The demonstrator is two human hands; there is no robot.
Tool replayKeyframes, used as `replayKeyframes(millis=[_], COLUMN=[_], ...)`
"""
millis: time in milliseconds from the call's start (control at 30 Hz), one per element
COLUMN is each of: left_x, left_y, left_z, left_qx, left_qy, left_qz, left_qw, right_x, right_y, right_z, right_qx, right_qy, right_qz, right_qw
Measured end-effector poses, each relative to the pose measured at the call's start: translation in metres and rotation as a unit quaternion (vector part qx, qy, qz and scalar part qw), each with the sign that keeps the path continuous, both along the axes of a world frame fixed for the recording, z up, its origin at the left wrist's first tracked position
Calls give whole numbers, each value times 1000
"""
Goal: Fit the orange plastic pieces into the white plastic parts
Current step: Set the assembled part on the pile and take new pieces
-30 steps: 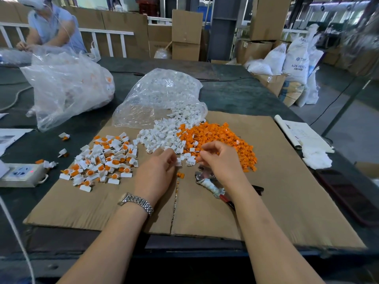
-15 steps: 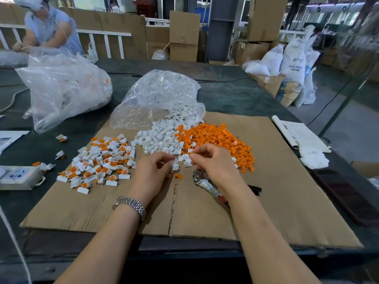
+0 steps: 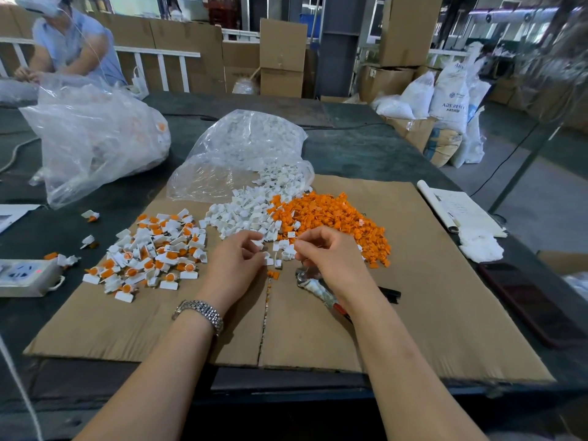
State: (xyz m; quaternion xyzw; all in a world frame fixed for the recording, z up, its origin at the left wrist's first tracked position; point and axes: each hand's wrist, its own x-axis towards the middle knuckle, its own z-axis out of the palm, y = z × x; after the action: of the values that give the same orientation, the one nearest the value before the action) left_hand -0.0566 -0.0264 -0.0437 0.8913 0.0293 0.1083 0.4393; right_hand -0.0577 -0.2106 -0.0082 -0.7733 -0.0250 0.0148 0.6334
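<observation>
Both my forearms reach up from the bottom of the frame to meet at its centre, over the cardboard sheet (image 3: 413, 281). My left hand (image 3: 237, 262), watch on the wrist, has its fingers curled and pinches a white part (image 3: 257, 244) at the fingertips. My right hand (image 3: 327, 259) is curled too, fingertips pinched together (on what, I cannot tell). Just above them lie the heap of white parts (image 3: 245, 214) and, touching its right edge, the orange pieces (image 3: 331, 218). The fitted pieces (image 3: 152, 253) are spread at centre left.
</observation>
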Motion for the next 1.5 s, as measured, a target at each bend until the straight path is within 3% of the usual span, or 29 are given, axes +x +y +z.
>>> replayKeyframes(millis=[100,167,467,667,800,900,967,1067,1133,1200,1300,1500], left_x=[8,11,-5,-3,3,-1,-5,-20,-31,-36,-35,-35], left_y=[0,-2,3,2,-1,-3,-3,-6,-12,-19,-22,-21], left_z=[6,11,15,17,20,23,24,32,39,42,38,34], left_qx=[118,146,-102,96,159,151,95,-154,-357,-480,-564,-597], left_qy=[25,41,35,59,66,68,81,83,96,127,121,118], left_qz=[-24,-31,37,-37,-55,-43,-32,1,7,10,14,24], left_qw=[992,988,993,993,984,985,992,985,929,868,817,793], right_x=[-2,-3,-6,-5,-7,-7,-7,-8,-10,-12,-13,-16], right_y=[-2,-3,1,9,4,3,3,7,13,19,26,29], right_z=[1,3,3,-1,-1,0,0,0,-1,-2,-3,-1], right_qx=[1,6,20,9,18,18,22,21,13,4,-65,-205], right_qy=[-1,-1,-3,-12,-1,0,1,-6,-18,-39,-95,-196], right_qz=[3,4,19,-10,-7,-7,-9,-3,10,22,5,7], right_qw=[1000,1000,1000,1000,1000,1000,1000,1000,1000,999,993,959])
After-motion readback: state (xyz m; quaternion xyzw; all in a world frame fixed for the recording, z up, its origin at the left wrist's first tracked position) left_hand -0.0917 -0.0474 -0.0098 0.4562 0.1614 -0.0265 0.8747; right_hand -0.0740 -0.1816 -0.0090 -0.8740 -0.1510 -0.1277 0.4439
